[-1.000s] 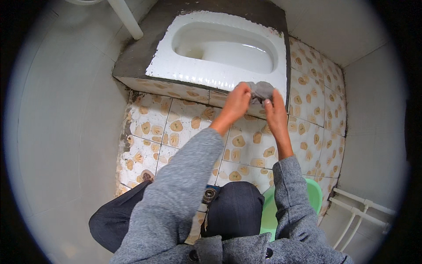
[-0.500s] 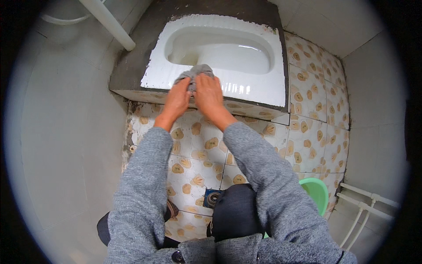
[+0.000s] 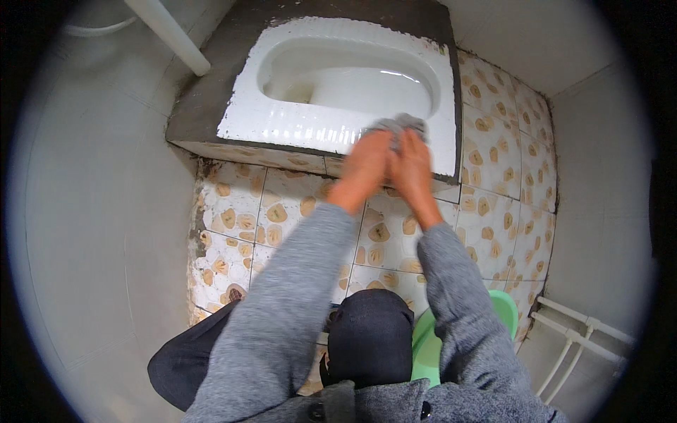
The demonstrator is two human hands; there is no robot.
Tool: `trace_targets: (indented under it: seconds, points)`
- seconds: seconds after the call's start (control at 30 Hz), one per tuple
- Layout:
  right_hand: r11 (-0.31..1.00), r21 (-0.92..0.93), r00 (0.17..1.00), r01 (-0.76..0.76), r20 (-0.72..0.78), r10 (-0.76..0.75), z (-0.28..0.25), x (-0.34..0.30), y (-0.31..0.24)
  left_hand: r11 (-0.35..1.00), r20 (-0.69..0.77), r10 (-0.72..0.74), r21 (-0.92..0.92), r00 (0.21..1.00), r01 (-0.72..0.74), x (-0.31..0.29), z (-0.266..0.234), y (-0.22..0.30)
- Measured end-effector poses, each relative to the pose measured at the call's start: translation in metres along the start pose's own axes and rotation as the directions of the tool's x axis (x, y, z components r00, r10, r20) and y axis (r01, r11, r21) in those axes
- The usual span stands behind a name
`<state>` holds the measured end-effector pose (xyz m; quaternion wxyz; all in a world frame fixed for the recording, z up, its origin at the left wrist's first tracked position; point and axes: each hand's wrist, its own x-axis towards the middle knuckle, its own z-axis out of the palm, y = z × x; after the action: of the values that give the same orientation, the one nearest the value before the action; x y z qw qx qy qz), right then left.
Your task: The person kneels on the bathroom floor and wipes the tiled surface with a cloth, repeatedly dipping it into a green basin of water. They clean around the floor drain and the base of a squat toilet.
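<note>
There's a grey cloth (image 3: 409,123), crumpled into a lump, on the near side of the glossy white squat toilet (image 3: 275,118), right of middle.

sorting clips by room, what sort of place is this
Most likely a small washroom: a white squat toilet set in a raised step, patterned floor tiles, and white pipes along the wall.

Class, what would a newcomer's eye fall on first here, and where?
The white squat toilet stands out, top centre. The left hand and right hand meet on a grey cloth at the toilet's near edge, right of centre. A green basin shows lower right, partly behind the right sleeve.
</note>
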<state>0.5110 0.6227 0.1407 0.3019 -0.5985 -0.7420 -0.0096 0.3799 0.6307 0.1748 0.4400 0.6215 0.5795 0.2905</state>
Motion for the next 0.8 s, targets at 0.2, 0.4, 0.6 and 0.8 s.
trace_targets:
  seconds: [0.2, 0.4, 0.6, 0.8]
  points:
    - [0.98, 0.151, 0.99, 0.132, 0.02, -0.137, 0.061, 0.058, -0.127, 0.851, -0.171, 0.301, 0.491, 0.938, -0.184, -0.016, -0.127, -0.069]
    - [0.991, 0.135, 0.994, -0.022, 0.109, 0.007, 0.019, 0.032, -0.074, 0.864, -0.147, 0.397, 0.394, 0.906, -0.314, -0.01, -0.067, -0.042]
    - [0.981, -0.135, 0.987, -0.136, 0.062, 0.145, -0.051, -0.028, 0.05, 0.752, 0.005, 0.571, 0.398, 0.821, -0.526, -0.015, 0.066, 0.021]
    - [0.997, -0.056, 0.992, -0.043, 0.114, 0.049, -0.005, -0.014, 0.001, 0.838, -0.047, 0.435, 0.386, 0.899, -0.385, -0.019, 0.001, -0.006]
